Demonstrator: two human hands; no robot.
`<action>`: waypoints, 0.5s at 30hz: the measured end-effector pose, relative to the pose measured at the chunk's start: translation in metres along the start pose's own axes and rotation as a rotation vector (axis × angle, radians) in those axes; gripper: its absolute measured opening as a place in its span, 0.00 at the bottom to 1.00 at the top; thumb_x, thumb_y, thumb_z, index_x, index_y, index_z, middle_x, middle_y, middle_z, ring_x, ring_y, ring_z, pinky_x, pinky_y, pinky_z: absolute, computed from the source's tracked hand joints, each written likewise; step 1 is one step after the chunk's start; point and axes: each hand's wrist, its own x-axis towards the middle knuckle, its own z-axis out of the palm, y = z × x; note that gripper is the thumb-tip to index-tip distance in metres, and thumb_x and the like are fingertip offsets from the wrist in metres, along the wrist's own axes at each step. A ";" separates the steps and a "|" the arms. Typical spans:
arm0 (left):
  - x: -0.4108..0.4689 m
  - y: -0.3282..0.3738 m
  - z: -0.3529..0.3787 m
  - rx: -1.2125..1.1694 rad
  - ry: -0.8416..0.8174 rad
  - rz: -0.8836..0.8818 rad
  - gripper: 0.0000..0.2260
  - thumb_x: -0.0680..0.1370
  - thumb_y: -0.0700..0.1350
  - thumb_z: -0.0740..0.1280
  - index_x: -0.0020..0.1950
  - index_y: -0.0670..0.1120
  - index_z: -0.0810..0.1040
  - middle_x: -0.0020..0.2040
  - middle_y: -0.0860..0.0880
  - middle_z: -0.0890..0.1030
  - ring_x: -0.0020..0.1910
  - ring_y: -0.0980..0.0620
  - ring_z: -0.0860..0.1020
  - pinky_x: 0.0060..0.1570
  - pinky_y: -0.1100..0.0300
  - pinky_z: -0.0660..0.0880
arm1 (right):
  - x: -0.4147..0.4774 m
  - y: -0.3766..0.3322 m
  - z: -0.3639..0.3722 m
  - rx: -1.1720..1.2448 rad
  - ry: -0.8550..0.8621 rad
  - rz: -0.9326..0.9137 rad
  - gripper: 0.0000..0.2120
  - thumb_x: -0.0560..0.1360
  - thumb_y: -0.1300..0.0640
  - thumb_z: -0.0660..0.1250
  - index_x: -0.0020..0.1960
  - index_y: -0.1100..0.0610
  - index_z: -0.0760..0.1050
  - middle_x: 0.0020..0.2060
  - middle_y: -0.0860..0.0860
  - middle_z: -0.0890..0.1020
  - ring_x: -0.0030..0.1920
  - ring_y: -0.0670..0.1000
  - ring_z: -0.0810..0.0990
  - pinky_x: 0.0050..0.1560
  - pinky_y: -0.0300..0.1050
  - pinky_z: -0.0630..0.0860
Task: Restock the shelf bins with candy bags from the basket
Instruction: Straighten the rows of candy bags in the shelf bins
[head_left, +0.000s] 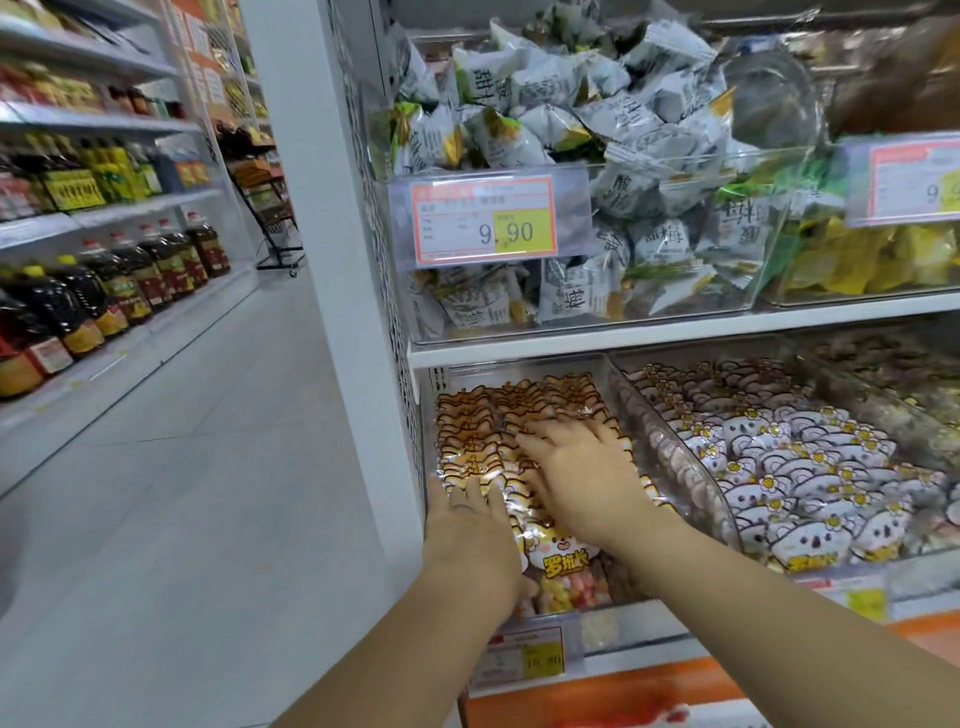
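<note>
A clear shelf bin (602, 374) on the lower shelf holds rows of orange cartoon candy bags (483, 421). Both my hands rest flat on top of these bags. My left hand (470, 525) lies near the bin's front left, fingers spread, with a ring on one finger. My right hand (576, 467) presses further in, fingers spread across the bags. Neither hand grips a bag. The front bag (563, 553) shows yellow lettering between my wrists. The basket is out of view.
To the right a second bin (691, 462) holds white-and-purple koala candy bags. The upper shelf bin (675, 317) is heaped with grey-white packets behind a 9.90 price tag (485, 221). Oil bottles (104, 296) line the aisle shelves at left.
</note>
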 end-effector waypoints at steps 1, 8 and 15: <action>0.002 -0.001 -0.001 -0.018 0.007 0.000 0.49 0.77 0.71 0.55 0.80 0.41 0.36 0.81 0.38 0.41 0.81 0.38 0.47 0.74 0.34 0.35 | -0.002 -0.003 0.000 0.057 -0.077 -0.036 0.23 0.83 0.47 0.54 0.78 0.48 0.62 0.77 0.47 0.63 0.77 0.52 0.60 0.75 0.56 0.54; 0.015 -0.005 0.001 0.026 0.006 0.023 0.57 0.70 0.78 0.56 0.81 0.41 0.39 0.81 0.38 0.44 0.81 0.38 0.45 0.73 0.31 0.37 | -0.002 0.001 -0.002 -0.021 -0.395 -0.018 0.31 0.83 0.39 0.39 0.82 0.51 0.48 0.81 0.45 0.49 0.80 0.45 0.46 0.77 0.60 0.37; 0.026 -0.005 0.001 0.045 -0.022 -0.025 0.61 0.68 0.79 0.58 0.80 0.39 0.34 0.80 0.36 0.39 0.80 0.36 0.42 0.72 0.31 0.35 | 0.024 -0.011 0.001 0.014 -0.212 0.039 0.40 0.74 0.35 0.29 0.82 0.53 0.44 0.81 0.49 0.46 0.80 0.49 0.45 0.78 0.59 0.37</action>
